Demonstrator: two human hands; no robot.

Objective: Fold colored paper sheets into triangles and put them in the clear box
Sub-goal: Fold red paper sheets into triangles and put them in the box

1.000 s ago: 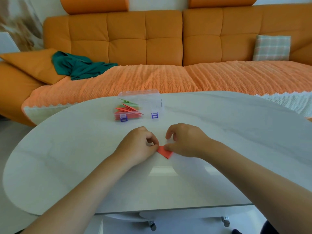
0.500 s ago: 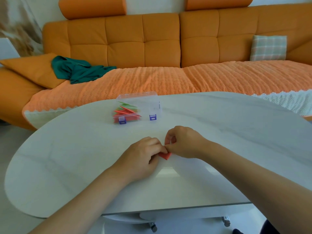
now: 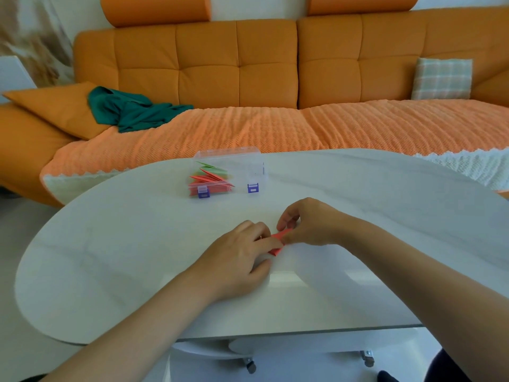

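A small folded red paper lies on the white oval table between my two hands, mostly hidden by them. My left hand lies over its lower part, fingers pressing it down. My right hand pinches its upper edge with thumb and fingertips. Beyond them stands the clear box, lid up, with two purple latches. Inside it lie several folded red and green triangles.
An orange sofa runs along the far side of the table, with a green cloth, an orange cushion and a plaid pillow on it. The table's near edge is below my forearms.
My left hand has slid right and forward over the red paper, covering more of it. My right hand has shifted its pinch to the paper's upper edge. The camera dipped slightly.
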